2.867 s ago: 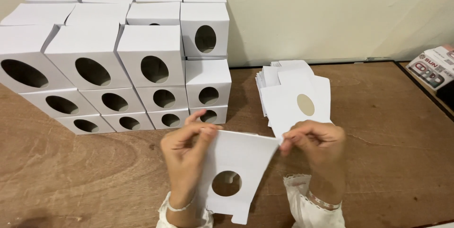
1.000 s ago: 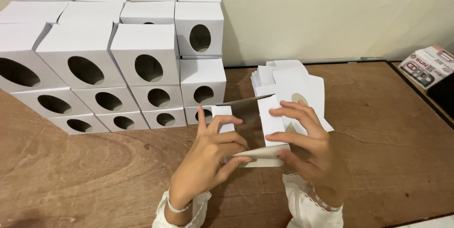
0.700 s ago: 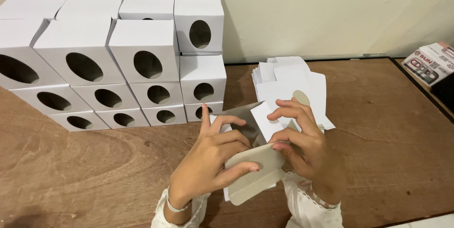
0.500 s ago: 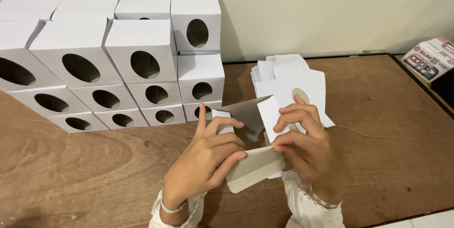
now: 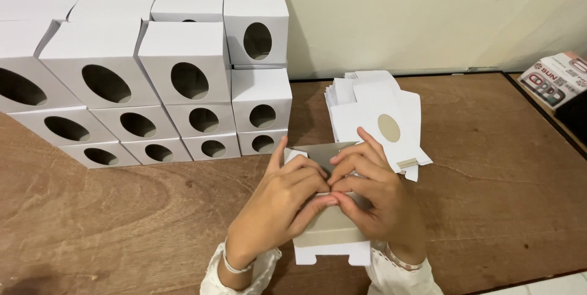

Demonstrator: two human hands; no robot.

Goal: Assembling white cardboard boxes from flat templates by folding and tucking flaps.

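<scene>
On the left of the wooden table stands a stack of folded white boxes, each with an oval hole in its front, piled in rows against the pale wall. The boxes at the right end of the stack sit three high, the top one showing its dark oval opening.

In the middle, near the table's front edge, the left hand and the right hand meet over a half-folded cardboard box — white outside, grey-brown inside. The left hand's fingers curl over the top of the box and press down on a flap, thumb raised; a thin bracelet shows at its wrist. The right hand's fingers bend inward against the same flap, fingertips touching those of the left hand, so both hands clamp the cardboard between them. The lower white edge of the box with its tabs sticks out below the palms.

Just behind the right hand lies a pile of flat white box blanks, the top one showing an oval cut-out. At the far right edge — well apart from the hands — sits a small printed carton.
</scene>
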